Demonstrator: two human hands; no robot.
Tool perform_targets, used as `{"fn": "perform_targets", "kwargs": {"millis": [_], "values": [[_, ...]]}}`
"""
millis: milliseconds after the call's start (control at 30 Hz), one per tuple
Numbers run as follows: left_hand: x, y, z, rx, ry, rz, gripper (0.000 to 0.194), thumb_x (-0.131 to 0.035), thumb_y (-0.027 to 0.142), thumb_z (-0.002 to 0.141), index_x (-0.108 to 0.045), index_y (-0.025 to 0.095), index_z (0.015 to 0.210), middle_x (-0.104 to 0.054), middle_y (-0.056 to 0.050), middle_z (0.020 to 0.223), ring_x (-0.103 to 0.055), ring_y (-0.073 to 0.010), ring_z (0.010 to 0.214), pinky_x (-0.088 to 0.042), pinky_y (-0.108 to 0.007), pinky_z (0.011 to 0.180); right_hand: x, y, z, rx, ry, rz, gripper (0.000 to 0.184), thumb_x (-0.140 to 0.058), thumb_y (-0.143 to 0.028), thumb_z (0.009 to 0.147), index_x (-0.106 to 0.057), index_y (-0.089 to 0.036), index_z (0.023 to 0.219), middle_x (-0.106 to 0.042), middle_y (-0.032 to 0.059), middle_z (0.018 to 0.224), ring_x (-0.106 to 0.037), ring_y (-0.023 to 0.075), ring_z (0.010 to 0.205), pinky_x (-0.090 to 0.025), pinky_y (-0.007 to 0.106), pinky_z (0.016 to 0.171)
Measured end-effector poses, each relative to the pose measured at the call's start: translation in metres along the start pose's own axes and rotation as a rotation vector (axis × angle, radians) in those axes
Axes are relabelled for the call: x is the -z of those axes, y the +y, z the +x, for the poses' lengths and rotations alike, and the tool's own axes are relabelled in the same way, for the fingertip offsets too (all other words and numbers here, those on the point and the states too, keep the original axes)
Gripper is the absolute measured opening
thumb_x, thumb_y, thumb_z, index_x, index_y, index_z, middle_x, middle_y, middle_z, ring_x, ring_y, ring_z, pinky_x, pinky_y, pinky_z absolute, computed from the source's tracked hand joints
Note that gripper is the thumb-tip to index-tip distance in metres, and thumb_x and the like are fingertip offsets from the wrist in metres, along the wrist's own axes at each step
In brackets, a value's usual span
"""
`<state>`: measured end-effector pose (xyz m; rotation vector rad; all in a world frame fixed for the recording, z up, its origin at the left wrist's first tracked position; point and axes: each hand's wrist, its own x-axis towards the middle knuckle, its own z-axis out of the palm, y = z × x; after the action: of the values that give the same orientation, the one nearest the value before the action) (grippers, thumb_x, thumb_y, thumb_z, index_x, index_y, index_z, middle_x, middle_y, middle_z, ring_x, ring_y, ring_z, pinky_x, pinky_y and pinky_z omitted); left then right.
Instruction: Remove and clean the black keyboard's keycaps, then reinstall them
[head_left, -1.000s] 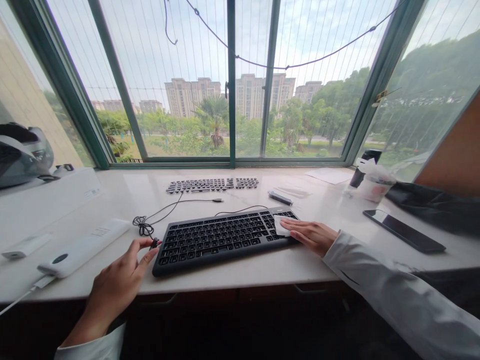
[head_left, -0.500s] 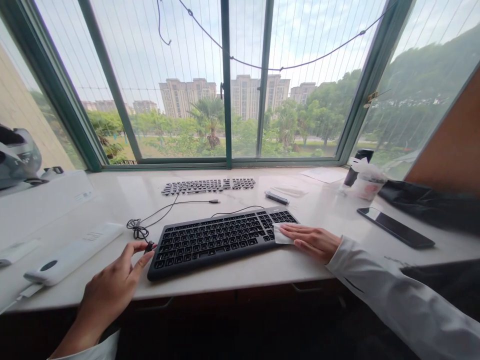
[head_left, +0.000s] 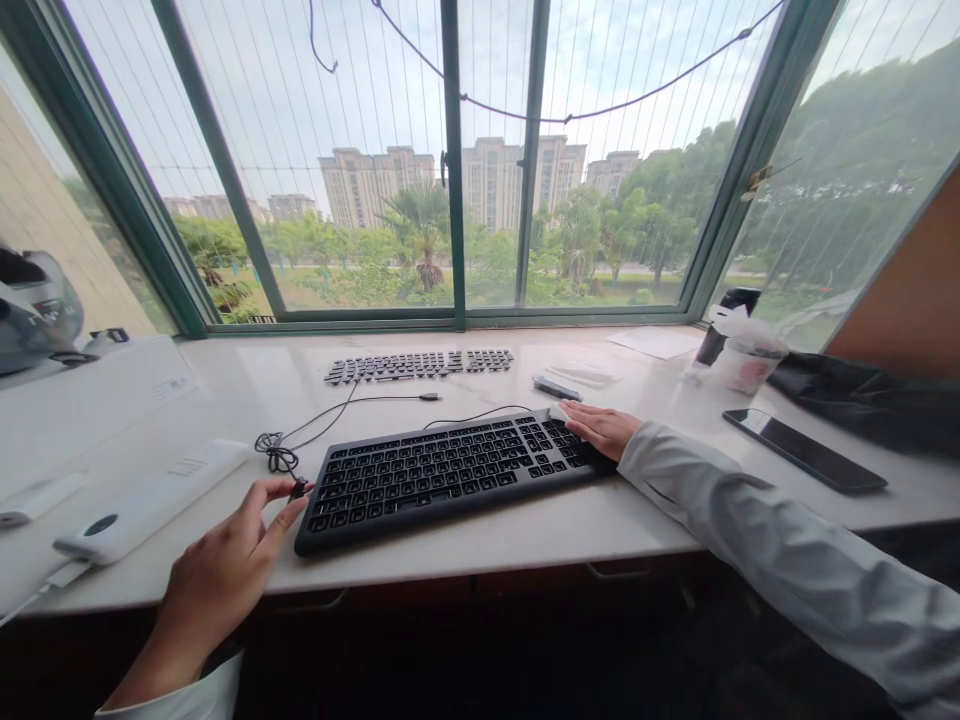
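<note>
A black keyboard lies at an angle near the front edge of a white stone counter. My left hand is at its left end, with thumb and forefinger closed on the corner, beside a small black plug on a coiled black cable. My right hand lies flat on the keyboard's far right corner and presses a white wipe. Only the wipe's edge shows beyond my fingertips.
Behind the keyboard lie a flat grid of dark keys and a small black stick. A white oblong device and a white box are at the left. A phone, a plastic cup and a black bag are at the right.
My right hand slid with the wipe from the keyboard's near right end up to its far right corner. My left hand stayed at the left corner.
</note>
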<state>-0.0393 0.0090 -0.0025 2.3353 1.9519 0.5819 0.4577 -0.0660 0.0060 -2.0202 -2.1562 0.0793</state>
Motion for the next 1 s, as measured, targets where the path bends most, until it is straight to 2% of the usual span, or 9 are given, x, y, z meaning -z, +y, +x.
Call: {"fn": "perform_targets", "kwargs": {"millis": [100,167,333,433,567,767,1000], "values": [[0.001,0.001,0.0,0.01,0.011,-0.01,0.039,-0.03,0.059,0.09,-0.052,0.031,0.105,-0.071,-0.006,0.086,-0.066,-0.0289,0.074,-0.043,-0.034,0.061,-0.001,-0.004,0.011,-0.069,0.01,-0.018,0.061,-0.029,-0.047,0.095,-0.036,-0.013,0.145,-0.034,0.0069,0.149,-0.031,0.0222,0.139,-0.025,0.039,0.116],[0.001,0.001,0.0,0.018,0.012,-0.016,0.039,-0.03,0.059,0.09,-0.053,0.031,0.105,-0.071,-0.006,0.083,-0.066,-0.0286,0.072,-0.043,-0.034,0.06,-0.001,-0.006,0.006,-0.067,0.031,0.003,0.058,-0.029,-0.043,0.095,-0.039,-0.014,0.144,-0.036,0.0056,0.148,-0.032,0.0217,0.138,-0.025,0.039,0.117],[0.0,0.001,0.0,0.014,0.005,-0.009,0.038,-0.031,0.059,0.09,-0.051,0.032,0.107,-0.07,-0.004,0.08,-0.066,-0.0264,0.07,-0.042,-0.031,0.06,-0.001,-0.006,-0.042,-0.048,0.083,0.074,0.054,-0.027,-0.043,0.096,-0.046,-0.019,0.14,-0.043,-0.0008,0.143,-0.037,0.0196,0.135,-0.028,0.038,0.116],[-0.001,0.0,-0.001,0.021,0.022,-0.006,0.037,-0.034,0.058,0.089,-0.052,0.032,0.108,-0.069,-0.002,0.077,-0.064,-0.024,0.066,-0.04,-0.029,0.058,-0.002,-0.012,-0.073,-0.041,0.101,0.098,0.054,-0.025,-0.044,0.096,-0.045,-0.021,0.14,-0.042,-0.0024,0.144,-0.037,0.0183,0.135,-0.027,0.036,0.116],[0.0,0.001,-0.001,0.038,-0.001,-0.002,0.039,-0.033,0.058,0.089,-0.052,0.031,0.11,-0.07,-0.003,0.083,-0.065,-0.025,0.072,-0.04,-0.029,0.06,-0.007,-0.029,-0.094,-0.057,0.124,0.083,0.052,-0.025,-0.043,0.097,-0.043,-0.021,0.142,-0.04,-0.001,0.146,-0.034,0.0177,0.137,-0.026,0.039,0.117],[0.002,0.005,-0.003,0.041,-0.025,-0.001,0.041,-0.031,0.057,0.09,-0.051,0.029,0.112,-0.07,-0.003,0.096,-0.066,-0.0259,0.085,-0.04,-0.029,0.066,-0.021,-0.061,-0.091,-0.106,0.174,0.01,0.056,-0.023,-0.04,0.097,-0.041,-0.011,0.142,-0.038,0.0072,0.147,-0.03,0.0215,0.138,-0.026,0.044,0.116],[0.002,0.004,-0.005,0.022,-0.005,-0.011,0.038,-0.032,0.054,0.092,-0.05,0.028,0.112,-0.07,-0.003,0.097,-0.066,-0.0227,0.082,-0.039,-0.027,0.064,-0.034,-0.117,-0.069,0.012,0.18,0.016,0.054,-0.026,-0.037,0.098,-0.039,-0.01,0.143,-0.036,0.009,0.148,-0.028,0.0213,0.14,-0.026,0.043,0.117]]}}
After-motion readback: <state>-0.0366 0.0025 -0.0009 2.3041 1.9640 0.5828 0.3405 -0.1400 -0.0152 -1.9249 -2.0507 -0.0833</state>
